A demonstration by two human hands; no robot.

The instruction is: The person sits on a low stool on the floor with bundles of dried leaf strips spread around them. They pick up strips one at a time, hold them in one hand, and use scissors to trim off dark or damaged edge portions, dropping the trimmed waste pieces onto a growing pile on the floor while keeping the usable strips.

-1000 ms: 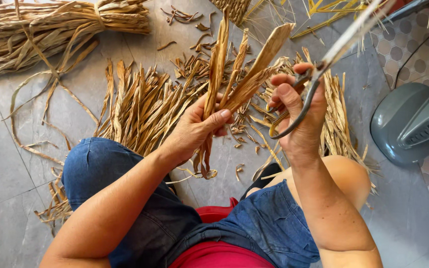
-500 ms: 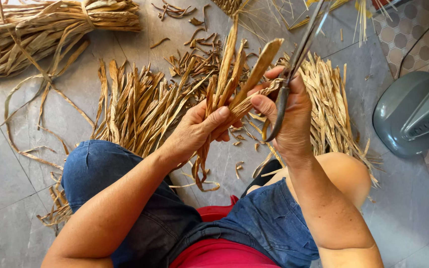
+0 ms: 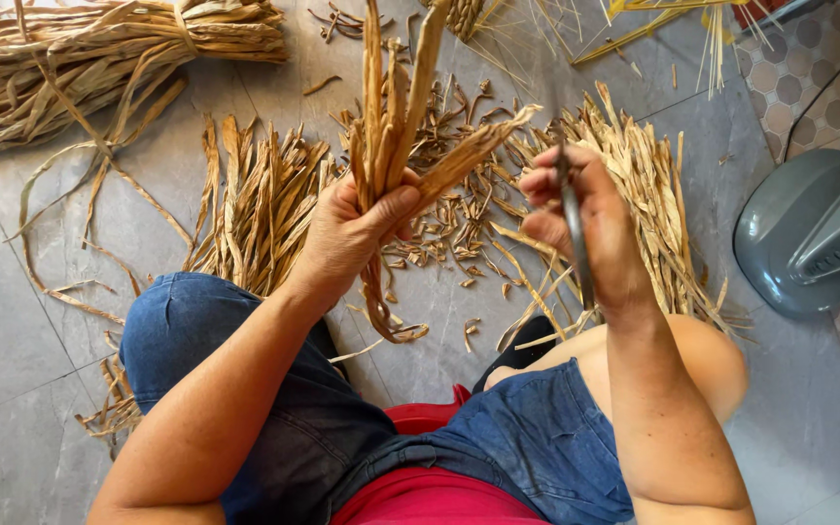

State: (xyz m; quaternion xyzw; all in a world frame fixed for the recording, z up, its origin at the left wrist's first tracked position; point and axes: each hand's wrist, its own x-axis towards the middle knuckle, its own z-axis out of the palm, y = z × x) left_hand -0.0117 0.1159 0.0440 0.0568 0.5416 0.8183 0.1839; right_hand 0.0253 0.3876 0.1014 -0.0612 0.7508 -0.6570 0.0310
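Note:
My left hand (image 3: 352, 228) grips a small bunch of dried tan leaf strips (image 3: 396, 117), held upright above my lap with their thin ends hanging below the fist. One broad strip sticks out to the right towards my right hand (image 3: 585, 219). That hand holds a pair of metal scissors (image 3: 574, 224), its fingers through the handles and the blades pointing up beside the strip.
Piles of cut dried strips (image 3: 255, 199) and short trimmings (image 3: 459, 224) lie on the grey tiled floor (image 3: 21, 321). A tied bundle of long dried leaves (image 3: 99, 49) lies at the top left. A grey fan base (image 3: 814, 228) stands at the right.
My left hand has turned the bunch more upright and lifted it. My right hand with the scissors has drawn a little away from the bunch, to the right.

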